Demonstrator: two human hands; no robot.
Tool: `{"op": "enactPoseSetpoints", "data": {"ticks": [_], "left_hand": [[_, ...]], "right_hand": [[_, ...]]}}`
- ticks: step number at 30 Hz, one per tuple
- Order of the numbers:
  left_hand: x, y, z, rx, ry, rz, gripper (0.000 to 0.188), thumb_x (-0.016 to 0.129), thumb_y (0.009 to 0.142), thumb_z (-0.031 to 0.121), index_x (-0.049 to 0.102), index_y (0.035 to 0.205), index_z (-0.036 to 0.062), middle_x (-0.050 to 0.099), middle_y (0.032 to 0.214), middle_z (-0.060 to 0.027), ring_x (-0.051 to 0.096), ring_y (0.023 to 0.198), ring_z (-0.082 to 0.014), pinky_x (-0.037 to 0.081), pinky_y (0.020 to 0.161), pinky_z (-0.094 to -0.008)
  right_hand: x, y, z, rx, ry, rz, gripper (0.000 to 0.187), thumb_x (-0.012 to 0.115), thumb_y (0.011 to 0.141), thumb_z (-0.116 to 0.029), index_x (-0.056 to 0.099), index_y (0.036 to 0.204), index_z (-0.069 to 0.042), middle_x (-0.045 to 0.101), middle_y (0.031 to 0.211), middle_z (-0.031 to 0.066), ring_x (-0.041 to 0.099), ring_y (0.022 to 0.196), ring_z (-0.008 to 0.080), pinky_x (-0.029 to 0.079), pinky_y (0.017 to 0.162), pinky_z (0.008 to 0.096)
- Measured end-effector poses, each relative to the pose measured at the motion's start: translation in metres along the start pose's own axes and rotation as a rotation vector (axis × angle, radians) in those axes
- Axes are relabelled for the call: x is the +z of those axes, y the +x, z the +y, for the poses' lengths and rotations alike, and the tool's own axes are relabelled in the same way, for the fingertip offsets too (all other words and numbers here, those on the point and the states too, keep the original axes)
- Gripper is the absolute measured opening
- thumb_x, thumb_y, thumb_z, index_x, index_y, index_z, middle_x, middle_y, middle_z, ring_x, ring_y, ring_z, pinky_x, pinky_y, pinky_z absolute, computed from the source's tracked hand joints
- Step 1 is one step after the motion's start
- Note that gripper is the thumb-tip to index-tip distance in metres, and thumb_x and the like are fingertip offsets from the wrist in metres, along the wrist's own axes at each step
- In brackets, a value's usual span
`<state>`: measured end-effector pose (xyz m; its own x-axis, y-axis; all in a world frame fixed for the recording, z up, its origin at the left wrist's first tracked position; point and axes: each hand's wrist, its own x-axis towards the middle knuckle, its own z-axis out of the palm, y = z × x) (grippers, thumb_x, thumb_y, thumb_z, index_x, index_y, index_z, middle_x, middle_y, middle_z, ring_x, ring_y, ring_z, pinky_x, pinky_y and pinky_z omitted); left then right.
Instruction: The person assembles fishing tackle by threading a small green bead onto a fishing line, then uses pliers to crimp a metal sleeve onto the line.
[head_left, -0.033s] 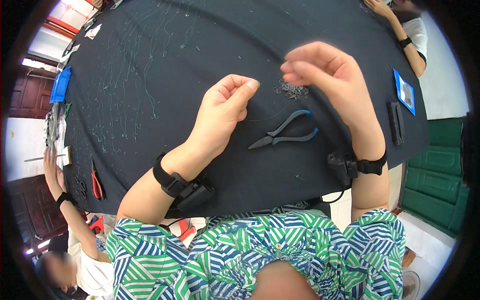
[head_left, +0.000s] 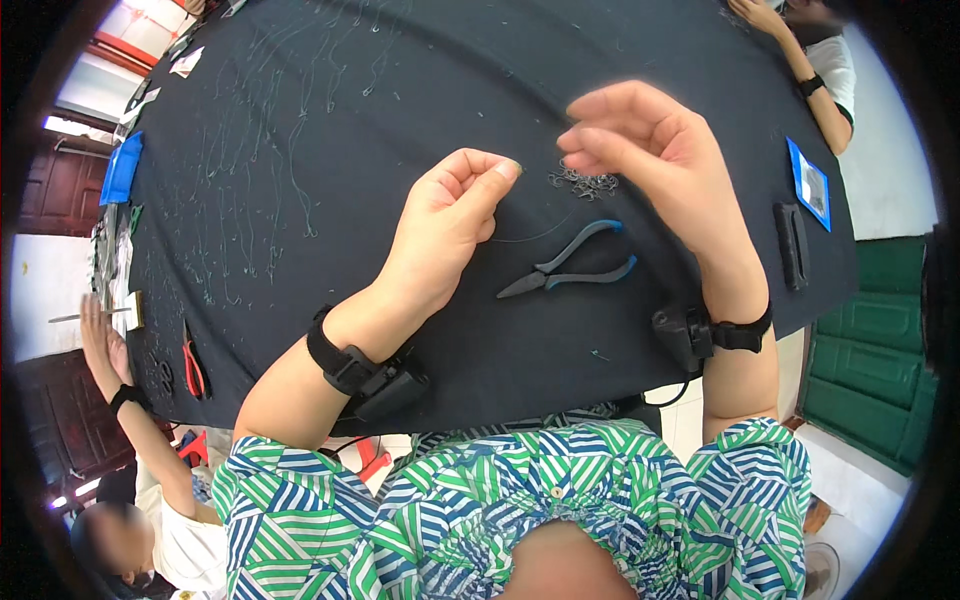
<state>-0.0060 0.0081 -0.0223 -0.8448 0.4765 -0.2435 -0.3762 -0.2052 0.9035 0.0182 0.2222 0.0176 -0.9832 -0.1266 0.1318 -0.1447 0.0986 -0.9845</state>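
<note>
Right hand (head_left: 668, 150) shifted slightly left, loosely spread, left hand (head_left: 450, 212) pinched on thin line (head_left: 530, 239), blue pouch (head_left: 797, 160), contents unclear.

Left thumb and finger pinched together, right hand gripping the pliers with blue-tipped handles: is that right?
Not quite: the head view shows the pliers lying on the black cloth, not in the right hand. The left is pinched, as you say.

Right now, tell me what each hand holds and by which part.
Left hand: apparently the thin line, its gripped part hidden. Right hand: too blurred to tell.
</note>
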Motion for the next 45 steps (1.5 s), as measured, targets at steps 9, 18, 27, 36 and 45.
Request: {"op": "enactPoseSetpoints", "data": {"ticks": [9,18,27,36,45], "left_hand": [[0.002,-0.001,0.000,0.038,0.113,-0.035,0.016,0.058,0.097,0.021,0.060,0.102,0.0069,0.055,0.078,0.0038,0.036,0.059,-0.0009,0.029,0.052,-0.0168],[0.002,0.000,-0.001,0.051,0.129,-0.062,0.016,0.058,0.097,0.023,0.060,0.102,0.0071,0.059,0.080,0.0021,0.037,0.059,-0.0007,0.029,0.052,-0.0169],[0.002,0.000,-0.001,0.041,0.157,-0.078,0.018,0.059,0.097,0.023,0.061,0.103,0.0062,0.059,0.081,0.0024,0.037,0.058,-0.0002,0.028,0.051,-0.0162],[0.003,-0.001,0.000,0.026,0.181,-0.109,0.020,0.060,0.096,0.025,0.061,0.104,0.0065,0.060,0.081,0.0031,0.037,0.059,0.0007,0.027,0.051,-0.0154],[0.002,0.000,-0.002,0.061,0.183,-0.100,0.019,0.059,0.097,0.025,0.060,0.104,0.0078,0.063,0.086,0.0021,0.037,0.059,0.0006,0.028,0.051,-0.0158]], "right_hand": [[0.002,-0.002,0.010,-0.056,-0.133,-0.045,0.021,0.061,0.093,-0.014,0.063,0.103,0.004,0.070,0.091,0.0109,0.068,0.086,0.0147,0.055,0.077,0.0259],[0.004,-0.002,0.011,-0.130,-0.376,0.025,0.019,0.063,0.092,-0.018,0.065,0.094,0.000,0.063,0.074,0.0000,0.056,0.066,0.0044,0.044,0.059,0.0203],[-0.003,0.003,0.015,-0.137,-0.292,0.018,0.019,0.062,0.093,-0.018,0.063,0.098,0.000,0.065,0.083,0.0026,0.061,0.076,0.0074,0.048,0.067,0.0216],[-0.008,0.003,0.012,-0.145,-0.259,0.017,0.024,0.063,0.091,-0.017,0.064,0.108,0.001,0.069,0.095,0.0090,0.067,0.087,0.0140,0.051,0.077,0.0251],[-0.006,0.001,0.015,-0.124,-0.386,-0.004,0.024,0.065,0.090,-0.020,0.069,0.100,0.001,0.071,0.085,0.0068,0.065,0.077,0.0101,0.049,0.067,0.0223]]}}
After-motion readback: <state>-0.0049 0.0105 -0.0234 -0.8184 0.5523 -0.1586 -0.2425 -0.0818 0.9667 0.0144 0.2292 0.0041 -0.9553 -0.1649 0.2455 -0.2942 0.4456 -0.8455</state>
